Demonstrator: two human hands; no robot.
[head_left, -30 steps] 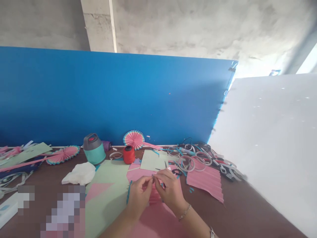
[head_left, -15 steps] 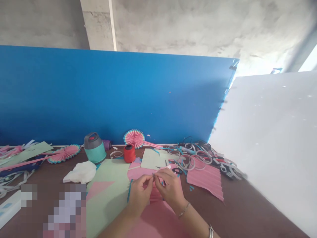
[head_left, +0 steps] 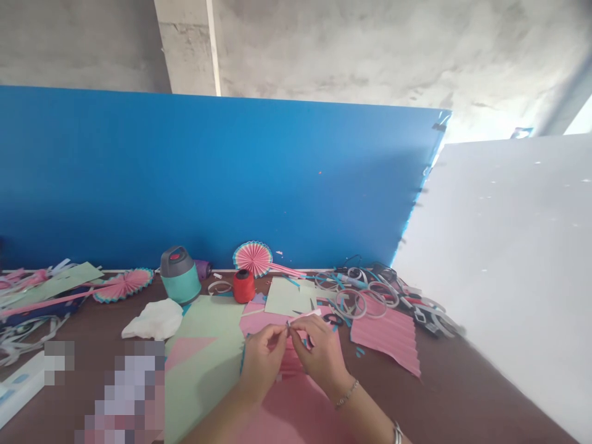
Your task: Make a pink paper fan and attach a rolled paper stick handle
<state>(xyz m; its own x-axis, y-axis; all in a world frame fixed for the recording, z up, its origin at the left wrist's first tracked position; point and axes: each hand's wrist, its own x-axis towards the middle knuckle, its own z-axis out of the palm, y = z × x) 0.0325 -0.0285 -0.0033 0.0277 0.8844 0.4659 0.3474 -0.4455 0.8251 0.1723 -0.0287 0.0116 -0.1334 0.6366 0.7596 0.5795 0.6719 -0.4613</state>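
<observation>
A brown desk (head_left: pixel 472 385) stands against a tall blue panel (head_left: pixel 208 172), with a white panel (head_left: pixel 518 259) closing off the right side and bare grey concrete (head_left: pixel 393 49) above. Across its back I see a teal container (head_left: pixel 180 282) with a grey lid, a red spool (head_left: pixel 243 288) and a round pink paper fan (head_left: pixel 253 258) leaning on the blue panel. Pale green paper (head_left: pixel 194 388) and pink sheets cover the front middle; right of them lie white rings (head_left: pixel 350 304) and a pleated pink sheet (head_left: pixel 386 336). Over the paper, the person's left hand (head_left: pixel 263 359) and right hand (head_left: pixel 322 353) meet, thumbs and fingertips of both pinching a tiny grey piece (head_left: pixel 288 325) between them, too small to identify. Beneath it, folded pink paper (head_left: pixel 291 361) is partly hidden by the hands. Both forearms are cut off below. At lower left, coarse squares mask something beside a cropped white bar (head_left: pixel 23 391); the heap behind the rings is too tangled to sort out.
</observation>
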